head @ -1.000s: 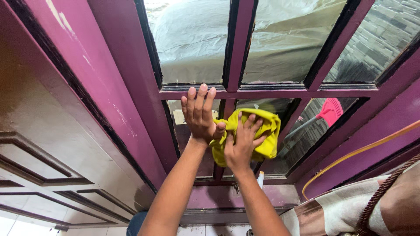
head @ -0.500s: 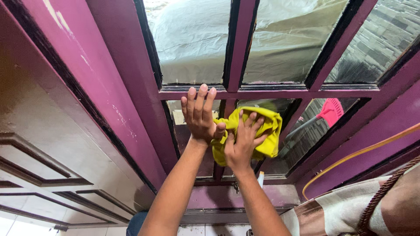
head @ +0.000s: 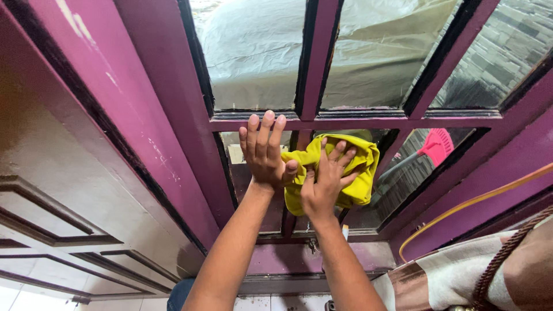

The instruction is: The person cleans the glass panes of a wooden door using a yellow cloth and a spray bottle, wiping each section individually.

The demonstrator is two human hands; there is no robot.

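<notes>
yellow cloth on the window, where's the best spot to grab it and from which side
Probably the loose lower fold of the yellow cloth, coming from the lower right. The right hand lies flat on its middle, pressing it against the glass pane, and the left hand blocks its left edge. The bunched lower edge at the right hangs free, giving fingers something to pinch.

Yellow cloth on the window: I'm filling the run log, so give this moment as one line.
left hand: flat on glass pane | right hand: pressing yellow cloth to pane | frame: purple
</notes>
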